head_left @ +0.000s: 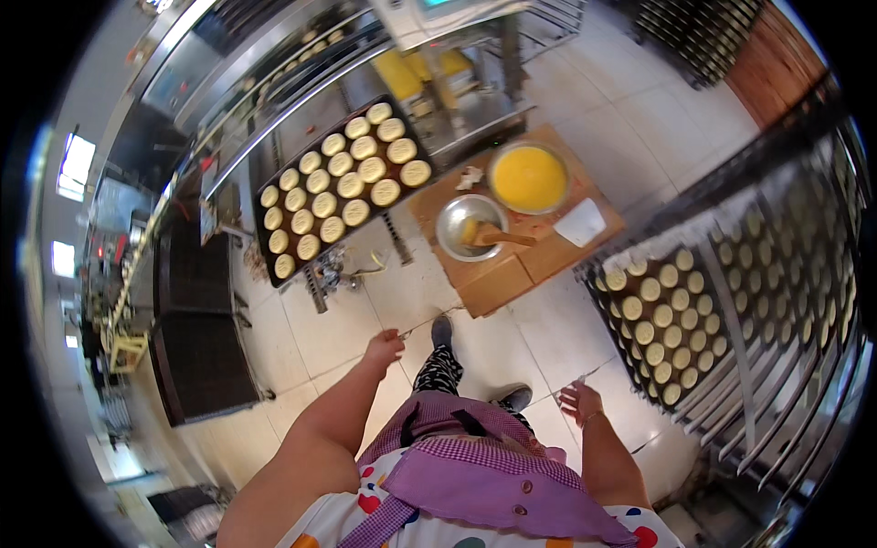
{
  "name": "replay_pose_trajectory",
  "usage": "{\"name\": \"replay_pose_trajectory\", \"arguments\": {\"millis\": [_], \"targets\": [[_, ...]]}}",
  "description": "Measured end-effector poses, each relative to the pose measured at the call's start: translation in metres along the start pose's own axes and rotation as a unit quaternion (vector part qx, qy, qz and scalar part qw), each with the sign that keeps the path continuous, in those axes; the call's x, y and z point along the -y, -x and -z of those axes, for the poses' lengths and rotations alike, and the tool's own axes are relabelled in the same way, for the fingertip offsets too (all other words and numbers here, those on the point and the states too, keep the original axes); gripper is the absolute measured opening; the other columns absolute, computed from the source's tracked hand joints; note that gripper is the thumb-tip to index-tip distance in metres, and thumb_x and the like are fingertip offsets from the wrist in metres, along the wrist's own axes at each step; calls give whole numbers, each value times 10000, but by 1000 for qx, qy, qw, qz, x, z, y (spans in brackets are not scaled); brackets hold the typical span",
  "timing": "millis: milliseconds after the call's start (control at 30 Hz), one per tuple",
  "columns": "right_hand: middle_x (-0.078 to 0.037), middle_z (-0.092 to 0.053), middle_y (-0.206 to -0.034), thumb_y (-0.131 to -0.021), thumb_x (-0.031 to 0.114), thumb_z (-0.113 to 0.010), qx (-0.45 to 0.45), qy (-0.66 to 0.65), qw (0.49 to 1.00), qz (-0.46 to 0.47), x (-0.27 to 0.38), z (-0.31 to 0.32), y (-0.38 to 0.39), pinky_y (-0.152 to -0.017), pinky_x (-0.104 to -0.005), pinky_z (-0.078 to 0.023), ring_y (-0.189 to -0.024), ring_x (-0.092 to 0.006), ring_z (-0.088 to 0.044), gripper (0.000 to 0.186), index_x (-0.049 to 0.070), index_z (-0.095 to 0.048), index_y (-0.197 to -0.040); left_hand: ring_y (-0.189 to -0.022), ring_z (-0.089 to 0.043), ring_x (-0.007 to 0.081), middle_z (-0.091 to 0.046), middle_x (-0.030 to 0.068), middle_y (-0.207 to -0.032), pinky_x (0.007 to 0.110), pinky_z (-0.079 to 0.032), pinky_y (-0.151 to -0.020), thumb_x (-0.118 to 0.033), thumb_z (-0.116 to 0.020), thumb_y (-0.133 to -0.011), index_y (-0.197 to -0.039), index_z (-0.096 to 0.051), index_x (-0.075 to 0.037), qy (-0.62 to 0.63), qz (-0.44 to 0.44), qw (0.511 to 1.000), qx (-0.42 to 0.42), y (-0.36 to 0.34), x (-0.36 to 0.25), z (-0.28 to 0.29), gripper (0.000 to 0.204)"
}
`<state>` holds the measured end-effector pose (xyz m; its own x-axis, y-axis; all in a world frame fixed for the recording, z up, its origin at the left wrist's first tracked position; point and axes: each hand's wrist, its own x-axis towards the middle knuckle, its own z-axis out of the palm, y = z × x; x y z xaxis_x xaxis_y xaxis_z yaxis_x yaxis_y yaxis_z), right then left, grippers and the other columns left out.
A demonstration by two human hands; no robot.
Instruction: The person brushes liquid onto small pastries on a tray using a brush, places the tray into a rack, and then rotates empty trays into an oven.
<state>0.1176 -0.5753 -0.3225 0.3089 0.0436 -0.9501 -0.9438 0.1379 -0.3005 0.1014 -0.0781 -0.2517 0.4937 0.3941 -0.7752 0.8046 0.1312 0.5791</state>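
My left hand hangs over the tiled floor with fingers loosely curled and apart, holding nothing visible. My right hand is at my right side, empty, fingers apart, near a rack of trays. Ahead, a dark tray bears rows of pale round stamped pastries on a metal machine. Beside it, a cardboard-covered stand holds a large bowl of yellow liquid, a steel bowl with a wooden-handled brush in it, a white flat item and a crumpled pale scrap.
A tall rack with pastry trays stands close on my right. Dark wheeled racks or trays are on the left. Machinery with yellow parts is ahead. Another rack and a wooden panel are at the back right.
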Motion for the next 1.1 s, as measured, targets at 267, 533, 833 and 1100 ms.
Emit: {"name": "replay_pose_trajectory", "arguments": {"millis": [267, 533, 833, 1100], "targets": [[-85, -646, -963, -861, 240, -552, -52, 175, 970, 162, 131, -182, -17, -690, -378, -488, -814, -202, -624, 365, 59, -509, -1174, -910, -570, 289, -471, 126, -1109, 395, -503, -828, -96, -467, -899, -1224, -347, -22, 464, -9, 877, -124, -53, -80, 65, 354], [-123, -612, -953, -743, 70, -630, 2, 394, 681, 617, 222, -413, 25, -761, -346, -481, -875, -272, -599, 216, 30, -614, -954, -844, -569, 283, -524, 138, -971, 396, -539, -802, -55, -430, -916, -1052, -432, 33, 604, 73, 777, -164, -91, -79, 92, 162], [-109, -445, -1282, -653, 129, -715, 117, 648, 455, 599, 276, -543, 19, -1012, -374, -353, -1216, -295, -389, 622, 101, -476, -1227, -883, -596, 314, -530, 188, -1040, 399, -550, -771, 6, -434, -888, -1088, -390, 35, 578, 102, 794, -160, -70, -70, 101, 207], [-75, -434, -1288, -632, 145, -739, 124, 759, 369, 521, 266, -577, -1, -971, -377, -394, -1215, -280, -388, 698, 133, -447, -1266, -847, -612, 265, -580, 116, -962, 373, -544, -760, 0, -467, -887, -1060, -413, -75, 579, 129, 794, -137, -53, -58, 104, 196]]}}
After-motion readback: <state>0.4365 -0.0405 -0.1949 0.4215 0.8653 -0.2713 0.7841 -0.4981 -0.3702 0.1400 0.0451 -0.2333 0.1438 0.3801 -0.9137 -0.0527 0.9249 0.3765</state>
